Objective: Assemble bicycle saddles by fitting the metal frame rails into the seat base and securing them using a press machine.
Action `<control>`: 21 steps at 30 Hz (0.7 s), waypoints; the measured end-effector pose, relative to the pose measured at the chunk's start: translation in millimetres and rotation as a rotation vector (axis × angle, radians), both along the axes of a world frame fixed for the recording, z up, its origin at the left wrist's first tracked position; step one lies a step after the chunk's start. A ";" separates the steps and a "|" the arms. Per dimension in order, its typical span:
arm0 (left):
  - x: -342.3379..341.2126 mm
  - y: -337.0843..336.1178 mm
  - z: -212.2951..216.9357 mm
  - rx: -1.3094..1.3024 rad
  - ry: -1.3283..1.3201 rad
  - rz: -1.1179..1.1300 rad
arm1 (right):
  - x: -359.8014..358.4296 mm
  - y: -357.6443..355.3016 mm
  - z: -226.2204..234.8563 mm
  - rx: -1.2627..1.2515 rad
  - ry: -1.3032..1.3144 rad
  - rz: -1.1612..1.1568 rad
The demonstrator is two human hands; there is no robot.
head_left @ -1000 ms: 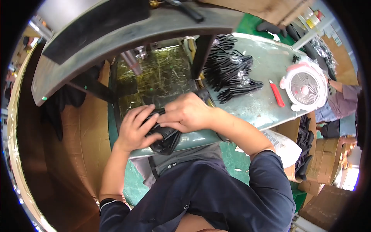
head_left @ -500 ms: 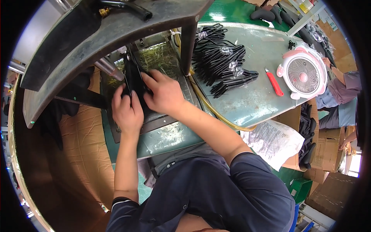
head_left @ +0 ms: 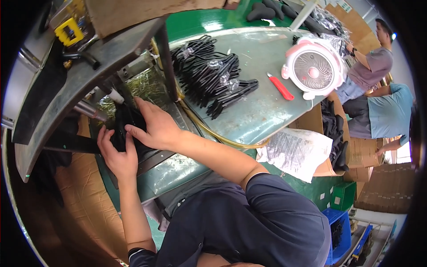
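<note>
A dark, tapering piece (head_left: 127,116), its exact kind unclear, sits on the metal base of a press-like machine (head_left: 133,51). My left hand (head_left: 118,155) holds its near left side, fingers curled up against it. From the right, my right hand (head_left: 155,127) grips the same piece, thumb bent toward my left hand and fingers along its far side. Just above the piece are a pale-tipped rod (head_left: 115,95) and a metal cylinder (head_left: 90,110) of the machine. Part of the piece is hidden behind my hands.
Bent black metal rods (head_left: 209,71) lie bundled on the green table (head_left: 249,58), with a red utility knife (head_left: 280,86) and a pink-and-white fan (head_left: 313,71). A yellowish hose (head_left: 209,131) runs along the machine. Cardboard boxes and two people are at right.
The view has turned, so the machine and table sit further left and more of the people shows. Both hands stay at the dark piece; my right thumb now reaches toward my left hand.
</note>
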State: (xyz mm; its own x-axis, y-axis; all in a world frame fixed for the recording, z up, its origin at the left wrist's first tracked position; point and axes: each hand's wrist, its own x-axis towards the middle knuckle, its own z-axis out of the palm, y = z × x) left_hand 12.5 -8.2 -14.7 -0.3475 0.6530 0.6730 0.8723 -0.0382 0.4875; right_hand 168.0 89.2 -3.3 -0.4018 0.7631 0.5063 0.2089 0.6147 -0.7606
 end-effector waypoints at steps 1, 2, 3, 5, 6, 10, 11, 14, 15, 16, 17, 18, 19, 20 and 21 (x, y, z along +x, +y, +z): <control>0.6 1.0 2.2 -0.110 -0.001 0.028 | 2.0 -2.2 -0.3 0.004 -0.005 -0.014; -3.9 3.7 0.0 -0.177 -0.023 0.039 | 6.6 0.4 -1.6 -0.036 0.001 0.051; -11.6 3.4 -3.8 -0.245 -0.045 0.047 | 11.6 2.5 -3.0 -0.076 0.006 0.113; -24.1 0.5 -0.7 -0.216 -0.053 -0.029 | 31.1 3.5 -4.3 -0.024 0.049 0.097; -31.1 -9.6 1.8 -0.271 -0.320 -0.081 | 48.5 4.8 0.2 -0.021 0.069 0.237; -31.5 -44.3 36.3 -0.451 -1.088 -0.526 | 98.2 -8.9 27.1 0.358 -0.083 0.245; -9.7 -47.1 54.8 -0.530 -1.257 -0.618 | 108.0 -15.9 33.0 0.429 -0.230 0.157; 28.7 -36.5 74.9 -0.404 -1.484 -0.829 | 151.6 -14.5 -5.6 0.355 -0.090 0.097; 22.3 -35.9 74.4 -0.385 -1.579 -0.929 | 163.3 -11.5 -9.4 0.457 -0.093 0.072; 16.2 -39.2 74.7 -0.367 -1.576 -0.908 | 164.8 -19.0 -5.8 0.112 0.152 -0.037; 11.1 -40.7 75.3 -0.368 -1.366 -0.896 | 168.0 -25.9 0.5 -0.239 0.383 -0.148; 5.7 -41.6 76.0 -0.369 -1.157 -0.874 | 180.5 -9.4 8.5 -0.275 0.340 -0.235; 0.1 -43.8 76.5 -0.361 -1.153 -0.854 | 193.4 17.9 19.9 -0.314 0.296 -0.322; -6.4 -50.7 74.6 -0.405 -1.149 -0.809 | 192.2 43.6 51.7 -0.432 0.196 -0.391; -9.0 -55.4 73.7 -0.456 -1.146 -0.779 | 193.6 74.2 72.5 -0.427 0.312 -0.394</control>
State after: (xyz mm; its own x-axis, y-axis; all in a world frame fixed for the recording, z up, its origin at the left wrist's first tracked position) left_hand 3.4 -63.6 59.0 -0.0054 0.9993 -0.0364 -0.1642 0.0350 0.9858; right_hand 361.7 163.3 69.3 0.0653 0.9825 0.1743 0.0866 0.1684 -0.9819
